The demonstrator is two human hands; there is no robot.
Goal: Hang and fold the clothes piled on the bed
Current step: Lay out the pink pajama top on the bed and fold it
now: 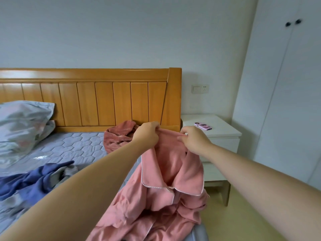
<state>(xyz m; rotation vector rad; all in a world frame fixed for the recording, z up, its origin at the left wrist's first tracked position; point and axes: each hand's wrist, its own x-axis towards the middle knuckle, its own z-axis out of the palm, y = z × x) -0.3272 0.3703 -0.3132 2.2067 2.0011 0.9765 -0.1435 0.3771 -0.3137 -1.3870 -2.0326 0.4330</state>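
- Left hand (pixel 147 134): fingers curled, pinching the top edge of the pink pyjama shirt (pixel 166 185) near its collar.
- Right hand (pixel 194 140): fingers likewise curled, gripping the same top edge just beside the left hand.
- Pink pyjama shirt: held up over the near right corner of the bed (pixel 83 145); collar with pale piping hangs open, lower part bunched on the mattress edge.
- Second pink garment (pixel 119 136): crumpled on the mattress against the wooden headboard (pixel 104 101).
- Blue garment (pixel 29 180): heaped on the left of the mattress, grey cloth mixed in.
- Pillow (pixel 22 122): at the left, leaning on the headboard.
- White nightstand (pixel 217 134): beside the bed, bearing a pink phone (pixel 203 126).
- White wardrobe (pixel 286 84): at the right wall, doors closed.
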